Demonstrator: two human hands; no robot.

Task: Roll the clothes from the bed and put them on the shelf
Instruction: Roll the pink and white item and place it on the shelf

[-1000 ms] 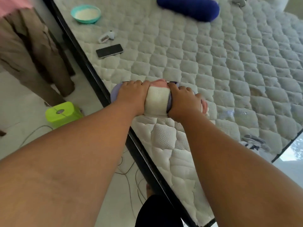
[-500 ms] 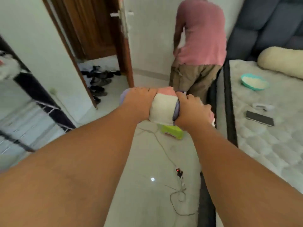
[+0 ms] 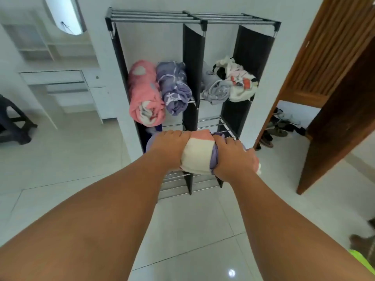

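the left hand (image 3: 170,148) and right hand (image 3: 233,159) each clamp one end of a rolled garment (image 3: 197,155), cream, pink and lilac, held in the air before the shelf (image 3: 192,57). on the shelf's upper tier lie a pink roll (image 3: 144,94) and purple roll (image 3: 174,86) left, grey roll (image 3: 216,90) and loose white clothes (image 3: 239,82) right.

Rolled bundle (image 3: 197,157), cream w/ pink & purple, sideways btw my left hand (image 3: 170,147) & right hand (image 3: 233,159), in front of shelf (image 3: 192,57). Pink roll (image 3: 145,94) & purple roll (image 3: 174,88) lie in its left compartment.
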